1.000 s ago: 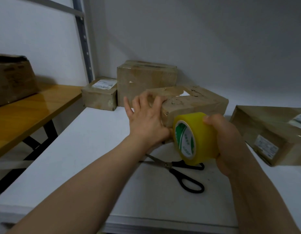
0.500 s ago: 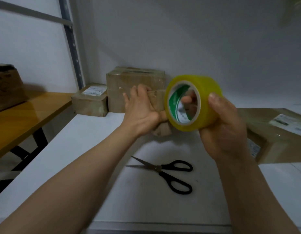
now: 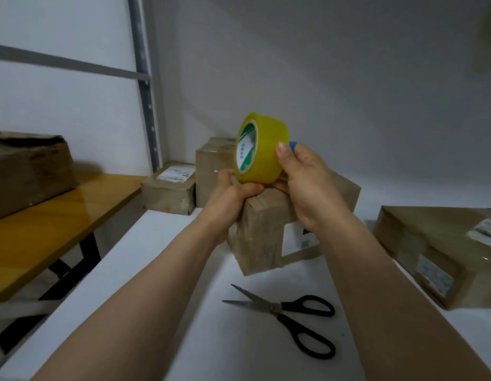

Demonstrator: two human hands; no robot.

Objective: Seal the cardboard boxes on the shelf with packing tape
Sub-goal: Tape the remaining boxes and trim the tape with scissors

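A smooth white shelf (image 3: 156, 270) fills the lower view, with a glossy yellow-brown wooden table (image 3: 46, 229) to its left carrying a dented cardboard box (image 3: 27, 166). On the shelf at the right lies a flat cardboard box (image 3: 431, 243) under shiny clear tape, with printed labels. A tall cardboard box (image 3: 211, 166) and a small labelled box (image 3: 170, 191) stand together in the back corner. In the middle is an upright cardboard box (image 3: 261, 237), scuffed, with a white label on its near face.

The left hand (image 3: 233, 193) curls its fingers over this box's top corner, thumb against the underside of the packing tape roll (image 3: 263, 152). The right hand (image 3: 307, 182) clamps the roll between thumb and fingers, just above the box top. The roll is a thick, translucent yellow ring with a green-and-white printed core, its open side facing left.

Black-handled scissors (image 3: 291, 314) lie open on the shelf, steel blades pointing left.
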